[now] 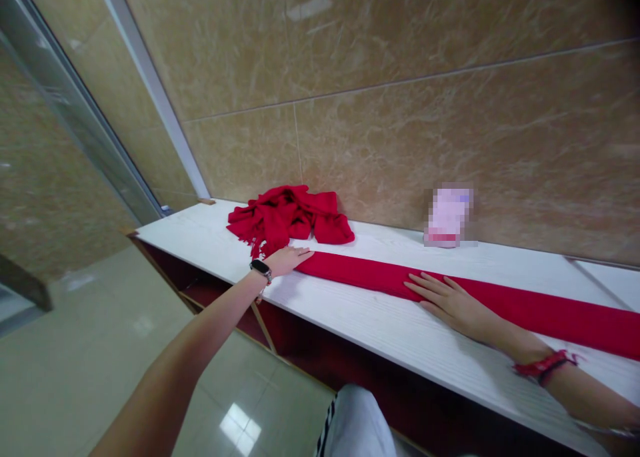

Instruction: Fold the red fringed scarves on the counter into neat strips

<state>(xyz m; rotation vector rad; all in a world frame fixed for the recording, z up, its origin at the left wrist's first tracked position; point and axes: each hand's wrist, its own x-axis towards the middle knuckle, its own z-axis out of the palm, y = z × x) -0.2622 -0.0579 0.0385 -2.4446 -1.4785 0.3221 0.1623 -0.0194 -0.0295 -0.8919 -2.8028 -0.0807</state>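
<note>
A long red scarf [360,272], folded into a narrow strip, stretches along the white cabinet top and runs out of view at the right. My left hand [289,260] rests on its left end with the fingers extended. On the strip farther right lies my right hand [453,303], flat with its fingers spread. Just behind my left hand sits a crumpled heap of red fabric [295,217], with fringe hanging at its near left side.
The white cabinet top [330,303] has open compartments below its front edge. A pinkish, blurred-out object [449,215] stands against the tiled wall [380,137]. Shiny floor tiles [120,350] lie to the left. My leg [357,420] is close to the cabinet front.
</note>
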